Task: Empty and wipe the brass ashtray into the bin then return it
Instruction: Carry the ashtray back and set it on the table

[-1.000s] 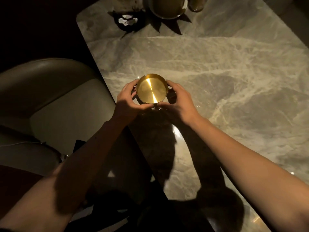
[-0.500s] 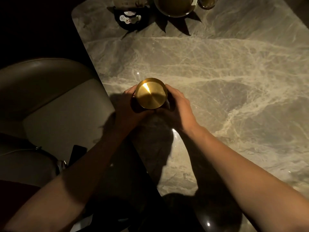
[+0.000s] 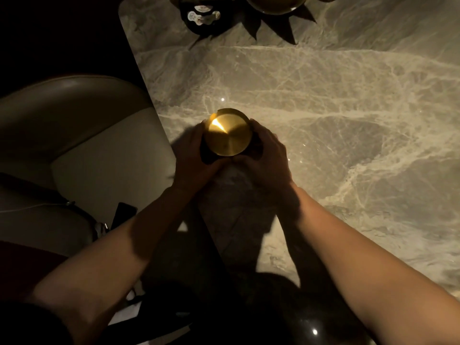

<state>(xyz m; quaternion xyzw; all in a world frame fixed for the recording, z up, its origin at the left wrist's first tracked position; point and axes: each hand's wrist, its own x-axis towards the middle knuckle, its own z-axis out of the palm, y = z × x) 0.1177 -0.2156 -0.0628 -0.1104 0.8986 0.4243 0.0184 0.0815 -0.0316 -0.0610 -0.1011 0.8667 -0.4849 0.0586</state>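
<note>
Both hands cup the brass ashtray

Our left hand [image 3: 191,155] and right hand [image 3: 266,158] clasp the brass ashtray [image 3: 227,133] by its sides, near the tabletop's [image 3: 348,120] left edge; it looks rigid, weighty, slick; we judge the rim safest.

Round brass ashtray [image 3: 227,134], shiny and gold; cupped low over the marble table's near-left edge.

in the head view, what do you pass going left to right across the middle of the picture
cushioned chair → left hand → brass ashtray → right hand → bare marble tabletop
</note>
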